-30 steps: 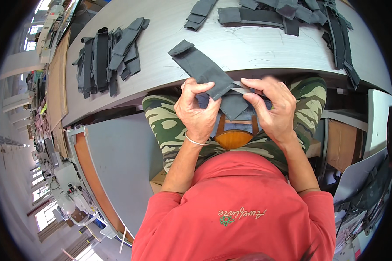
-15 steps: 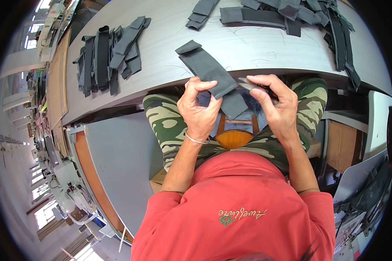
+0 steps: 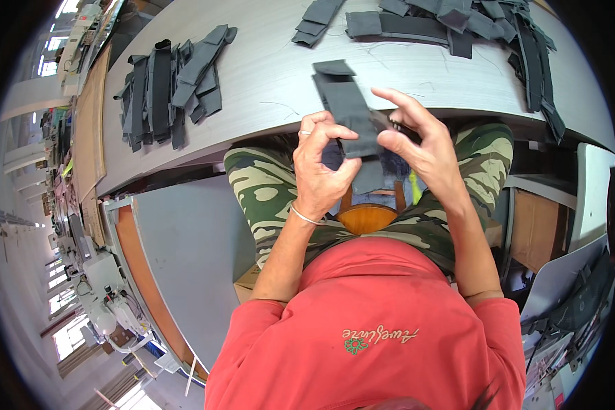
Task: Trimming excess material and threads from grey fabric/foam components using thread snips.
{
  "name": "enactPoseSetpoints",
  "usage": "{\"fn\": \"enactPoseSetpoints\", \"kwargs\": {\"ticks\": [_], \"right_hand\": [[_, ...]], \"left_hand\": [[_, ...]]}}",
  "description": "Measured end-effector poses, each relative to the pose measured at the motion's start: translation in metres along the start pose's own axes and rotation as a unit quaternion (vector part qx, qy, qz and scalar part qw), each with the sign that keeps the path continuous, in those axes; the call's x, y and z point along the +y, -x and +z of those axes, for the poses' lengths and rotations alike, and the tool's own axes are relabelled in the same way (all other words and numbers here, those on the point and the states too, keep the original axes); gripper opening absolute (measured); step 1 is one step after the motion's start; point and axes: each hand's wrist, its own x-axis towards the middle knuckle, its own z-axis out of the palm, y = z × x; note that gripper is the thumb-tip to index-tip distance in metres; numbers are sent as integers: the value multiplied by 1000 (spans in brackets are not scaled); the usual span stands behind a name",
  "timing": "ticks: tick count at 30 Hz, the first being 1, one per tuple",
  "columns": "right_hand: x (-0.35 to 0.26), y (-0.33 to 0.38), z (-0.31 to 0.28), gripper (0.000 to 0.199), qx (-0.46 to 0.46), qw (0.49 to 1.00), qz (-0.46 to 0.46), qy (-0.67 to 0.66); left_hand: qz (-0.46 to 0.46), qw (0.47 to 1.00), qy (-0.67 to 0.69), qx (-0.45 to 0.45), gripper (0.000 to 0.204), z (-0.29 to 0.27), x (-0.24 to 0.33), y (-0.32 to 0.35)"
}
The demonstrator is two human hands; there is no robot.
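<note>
My left hand (image 3: 321, 160) pinches a folded dark grey fabric strip (image 3: 352, 102) between thumb and fingers, over my lap at the table's near edge. The strip's folded far end reaches over the tabletop, and its lower end hangs below my fingers. My right hand (image 3: 427, 147) is close on the strip's right side, holding small dark thread snips (image 3: 398, 126). The snips' tips are by the strip's right edge, blurred, and I cannot tell whether they touch it. The index finger of that hand is raised away from the thumb.
On the pale table (image 3: 273, 75) lie a pile of grey strips (image 3: 160, 92) at left, a small stack (image 3: 318, 20) at the back and a larger heap (image 3: 417, 27) at back right. Loose threads are scattered about. Below are a wooden stool (image 3: 367, 219) and a grey panel (image 3: 191, 239).
The fabric strip has turned more upright, its far end swinging right. My left hand has shifted slightly right. My right hand has moved slightly left and down, its index finger lifting off the snips.
</note>
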Motion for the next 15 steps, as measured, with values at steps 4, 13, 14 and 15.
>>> {"fn": "enactPoseSetpoints", "kwargs": {"ticks": [4, 13, 14, 15], "right_hand": [[18, -9, 1, 17, -67, 995, 33, -70], [18, 8, 20, 23, -43, 993, -106, 41], [20, 8, 21, 23, -43, 993, -106, 41], [21, 8, 21, 24, -40, 992, -110, 53]], "left_hand": [[-120, 983, 137, -2, 45, 8, -6, 6], [-186, 976, 107, 40, 23, -3, -33, -4], [-186, 976, 108, 40, 23, -1, -31, -2], [-220, 947, 232, 34, 27, 2, -25, -3]]}}
